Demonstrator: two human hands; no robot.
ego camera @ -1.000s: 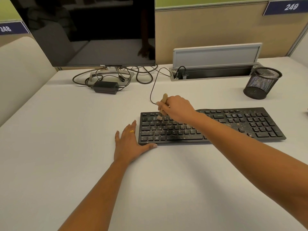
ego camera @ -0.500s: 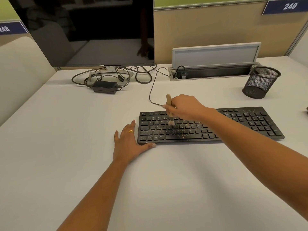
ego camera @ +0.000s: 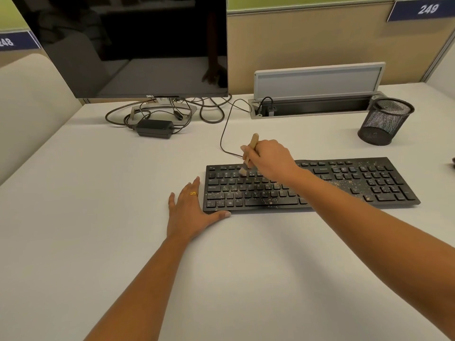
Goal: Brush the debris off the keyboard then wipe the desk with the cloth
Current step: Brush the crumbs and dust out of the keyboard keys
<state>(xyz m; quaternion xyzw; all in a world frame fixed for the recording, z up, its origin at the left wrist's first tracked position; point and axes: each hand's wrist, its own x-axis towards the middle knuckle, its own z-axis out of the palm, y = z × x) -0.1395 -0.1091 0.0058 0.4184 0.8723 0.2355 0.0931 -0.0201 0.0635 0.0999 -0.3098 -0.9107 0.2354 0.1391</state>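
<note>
Speckling the black keyboard (ego camera: 381, 184), tan debris (ego camera: 268, 200).

keyboard (ego camera: 381, 183): black, speckled, flat on desk (ego camera: 123, 217) | brush (ego camera: 252, 143): wooden, tilted, bristles touching keys

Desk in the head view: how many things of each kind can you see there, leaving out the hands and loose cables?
Keyboard: 1
Brush: 1
Monitor: 1
Power adapter: 1
Mesh pen cup: 1
Cable hatch: 1
Total: 6
A dark thing at the right edge is cut off, so not counted.
</note>
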